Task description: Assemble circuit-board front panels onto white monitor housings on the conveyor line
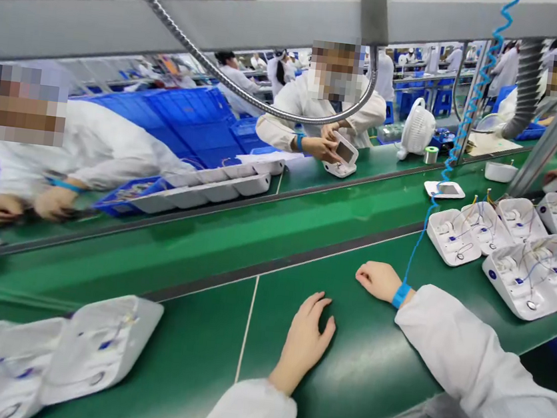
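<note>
My left hand lies flat on the green bench mat, fingers spread, holding nothing. My right hand rests on the mat a little farther away, fingers loosely curled and empty, with a blue wrist strap whose coiled blue cord rises to the overhead frame. White device housings with wires lie in a group to the right of my right hand. More white housings sit at the near left.
A green conveyor belt runs across the middle. Across it, a person in white holds a white device; another person leans at the left beside a row of white trays. A small white fan, blue crates and a flexible metal hose stand behind.
</note>
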The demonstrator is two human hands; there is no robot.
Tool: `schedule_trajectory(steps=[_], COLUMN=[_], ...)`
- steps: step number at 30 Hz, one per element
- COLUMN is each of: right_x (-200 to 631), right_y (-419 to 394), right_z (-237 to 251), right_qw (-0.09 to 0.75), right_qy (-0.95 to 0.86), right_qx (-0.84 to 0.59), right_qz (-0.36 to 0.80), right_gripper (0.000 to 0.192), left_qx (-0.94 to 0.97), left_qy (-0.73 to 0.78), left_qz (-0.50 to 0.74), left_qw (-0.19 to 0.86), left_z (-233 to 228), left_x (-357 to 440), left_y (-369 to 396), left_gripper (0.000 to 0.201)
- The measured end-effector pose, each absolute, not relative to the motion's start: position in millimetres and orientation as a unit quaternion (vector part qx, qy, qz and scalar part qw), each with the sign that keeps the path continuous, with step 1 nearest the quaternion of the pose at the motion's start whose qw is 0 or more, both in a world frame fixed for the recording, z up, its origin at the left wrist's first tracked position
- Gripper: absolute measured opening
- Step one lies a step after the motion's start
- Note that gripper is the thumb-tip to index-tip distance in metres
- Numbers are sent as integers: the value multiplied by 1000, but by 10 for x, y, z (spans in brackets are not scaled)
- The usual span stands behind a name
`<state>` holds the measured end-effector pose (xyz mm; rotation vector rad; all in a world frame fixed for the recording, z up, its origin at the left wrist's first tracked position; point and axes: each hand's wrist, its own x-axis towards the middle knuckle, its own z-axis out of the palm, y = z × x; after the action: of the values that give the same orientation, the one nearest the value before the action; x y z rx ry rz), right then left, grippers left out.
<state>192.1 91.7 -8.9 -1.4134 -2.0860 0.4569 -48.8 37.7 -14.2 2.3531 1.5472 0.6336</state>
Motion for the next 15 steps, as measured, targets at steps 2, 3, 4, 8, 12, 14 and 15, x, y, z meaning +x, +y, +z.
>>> schedule_trajectory(steps=[2, 3, 4, 8, 12, 14, 15], right_x=[1958, 1984, 2006, 2026, 2001, 1996, 1994], right_y=[941, 949, 954, 953, 938, 927, 921], right_z=[-79, -76, -76, -94, -96, -82, -71], right_qw=[289, 290, 291, 293, 299, 301, 301], right_qy=[-781, -782, -783, -785, -782, -782, -782], right_qx=[-523, -520, -518, -512, -512, -511, -511], right_qz=[180, 183, 185, 190, 193, 192, 192], right_gripper=[18, 19, 20, 19, 17, 16, 16], left_qx=[810, 810, 811, 813, 816, 817, 818], left_qy=[533, 533, 533, 535, 533, 529, 528], left_qz=[215, 214, 212, 201, 199, 203, 207], left_qw=[119, 116, 113, 107, 106, 104, 101], left_z=[-133, -130, -126, -104, -92, -108, -123], left_x=[-475, -471, -469, -467, -470, -479, -487], left_y=[381, 383, 386, 402, 420, 422, 419], left_gripper=[34, 34, 34, 35, 35, 35, 35])
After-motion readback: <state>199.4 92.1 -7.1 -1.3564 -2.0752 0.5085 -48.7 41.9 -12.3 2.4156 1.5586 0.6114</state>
